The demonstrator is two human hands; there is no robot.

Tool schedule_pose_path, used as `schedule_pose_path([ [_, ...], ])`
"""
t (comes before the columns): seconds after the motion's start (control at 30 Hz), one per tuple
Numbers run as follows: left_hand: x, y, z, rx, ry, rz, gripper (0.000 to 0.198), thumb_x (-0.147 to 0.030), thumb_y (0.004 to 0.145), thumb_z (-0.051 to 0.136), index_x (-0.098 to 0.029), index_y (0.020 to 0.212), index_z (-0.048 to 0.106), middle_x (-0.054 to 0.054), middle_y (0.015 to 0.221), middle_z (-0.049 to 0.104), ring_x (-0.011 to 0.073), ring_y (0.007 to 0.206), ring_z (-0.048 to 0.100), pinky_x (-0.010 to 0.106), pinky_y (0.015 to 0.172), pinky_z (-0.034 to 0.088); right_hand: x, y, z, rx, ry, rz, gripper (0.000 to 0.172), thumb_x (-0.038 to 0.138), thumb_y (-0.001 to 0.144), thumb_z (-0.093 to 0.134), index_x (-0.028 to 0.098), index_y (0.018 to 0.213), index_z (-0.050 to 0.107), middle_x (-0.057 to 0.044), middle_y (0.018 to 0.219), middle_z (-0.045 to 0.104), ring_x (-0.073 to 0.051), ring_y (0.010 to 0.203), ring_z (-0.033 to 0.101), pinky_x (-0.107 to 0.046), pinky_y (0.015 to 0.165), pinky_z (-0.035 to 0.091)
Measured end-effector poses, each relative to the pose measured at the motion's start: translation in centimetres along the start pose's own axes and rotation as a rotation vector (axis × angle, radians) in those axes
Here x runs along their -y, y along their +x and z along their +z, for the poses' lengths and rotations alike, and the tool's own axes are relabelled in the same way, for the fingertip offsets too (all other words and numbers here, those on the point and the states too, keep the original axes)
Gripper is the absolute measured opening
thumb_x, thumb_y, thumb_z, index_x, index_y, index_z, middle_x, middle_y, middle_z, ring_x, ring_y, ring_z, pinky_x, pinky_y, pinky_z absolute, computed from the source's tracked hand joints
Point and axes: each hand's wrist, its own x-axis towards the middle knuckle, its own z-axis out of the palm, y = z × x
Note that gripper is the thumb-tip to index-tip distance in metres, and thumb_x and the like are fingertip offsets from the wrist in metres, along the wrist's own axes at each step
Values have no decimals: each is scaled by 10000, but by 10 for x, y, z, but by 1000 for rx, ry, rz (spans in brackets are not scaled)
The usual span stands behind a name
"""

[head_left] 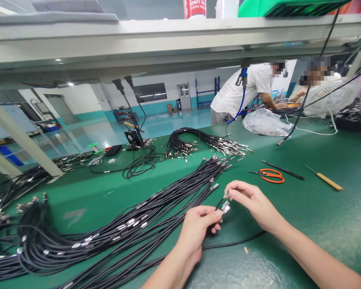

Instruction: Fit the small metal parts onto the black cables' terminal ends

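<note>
My left hand (pixel 195 226) is closed, thumb against fingers, around a black cable (pixel 219 204) near its end. A small silvery-white connector piece (pixel 226 207) sticks out past the left thumb tip. With thumb and forefinger, my right hand (pixel 254 200) pinches the tip of the cable just above that piece; the exact part between the fingertips is too small to make out. Another stretch of black cable (pixel 234 243) passes below both hands. To the left lies a large bundle of black cables (pixel 156 200) with metal-tipped ends and white labels.
Orange-handled scissors (pixel 272 175), a black pen-like tool (pixel 284 170) and a yellow-handled pick (pixel 329 181) lie right of the hands. A curved cable bundle (pixel 198 134) and a plastic bag (pixel 267 121) sit farther back. A shelf (pixel 168 38) spans overhead. Two people are beyond the green bench (pixel 319 224).
</note>
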Motion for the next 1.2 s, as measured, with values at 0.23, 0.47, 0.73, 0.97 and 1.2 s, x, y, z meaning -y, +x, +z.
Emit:
schedule_pose_path([
  [0.23, 1, 0, -1, -7, -6, -38, 192, -260, 632, 695, -81, 661, 632, 53, 615, 577, 83, 505, 481, 188, 489, 328, -3, 1, -1, -74, -129, 1, 235, 326, 823, 508, 173, 645, 520, 24, 623, 473, -126, 623, 439, -234, 606, 354],
  [0.47, 3, 0, -2, 1, 9, -26, 197, -265, 643, 688, -78, 665, 632, 54, 614, 576, 82, 506, 483, 186, 491, 332, -5, 0, -1, -90, -189, -39, 226, 317, 825, 505, 172, 652, 525, 26, 638, 491, -125, 637, 452, -235, 622, 356],
  [0.73, -1, 0, -1, -3, 12, -34, 195, -262, 638, 688, -79, 645, 622, 52, 604, 571, 79, 500, 476, 185, 486, 326, -4, 1, -1, -89, -205, -56, 236, 307, 825, 500, 169, 634, 499, 29, 631, 461, -123, 629, 432, -236, 618, 350],
  [0.97, 1, 0, -2, 13, 35, -28, 209, -274, 645, 690, -78, 649, 616, 50, 608, 567, 76, 501, 472, 185, 492, 329, -3, 1, -2, -90, -184, -46, 243, 315, 819, 506, 166, 627, 500, 27, 624, 464, -122, 624, 433, -230, 608, 352],
  [1.2, 4, 2, -4, -21, -26, -10, 211, -276, 666, 677, -74, 666, 618, 52, 624, 564, 75, 512, 469, 181, 485, 330, -6, 1, 1, 80, -124, 41, 269, 365, 858, 446, 156, 734, 559, 8, 669, 530, -129, 656, 478, -236, 625, 371],
])
